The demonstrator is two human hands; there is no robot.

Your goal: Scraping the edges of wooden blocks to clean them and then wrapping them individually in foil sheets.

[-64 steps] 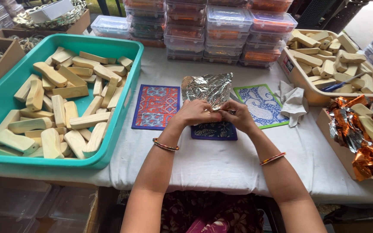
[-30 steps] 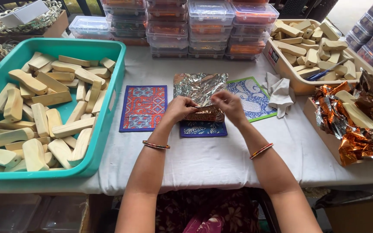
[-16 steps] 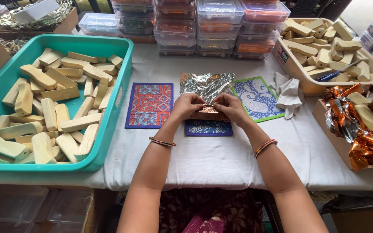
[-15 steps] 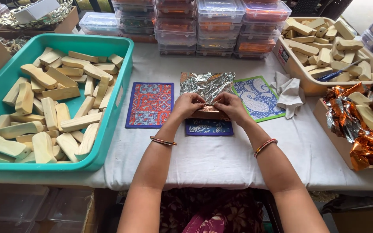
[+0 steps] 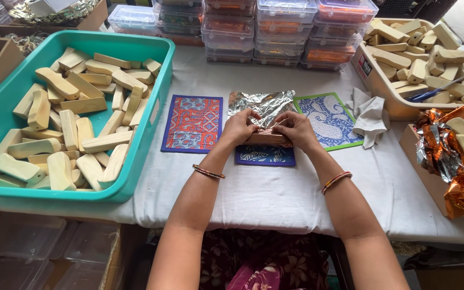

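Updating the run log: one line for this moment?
left hand: holds copper-foil-wrapped block | right hand: holds same block | under: crinkled silver foil sheet, white tablecloth

Left hand (image 5: 239,127) and right hand (image 5: 295,128) press foil (image 5: 262,103) around a block (image 5: 267,139)

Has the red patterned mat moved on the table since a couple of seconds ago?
No. The red patterned mat still lies just right of the teal tray and left of the foil sheet; only the camera shifted.

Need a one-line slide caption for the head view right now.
Left hand and right hand press crinkled silver foil sheet around a copper-coloured wrapped block, beside a teal plastic tub.
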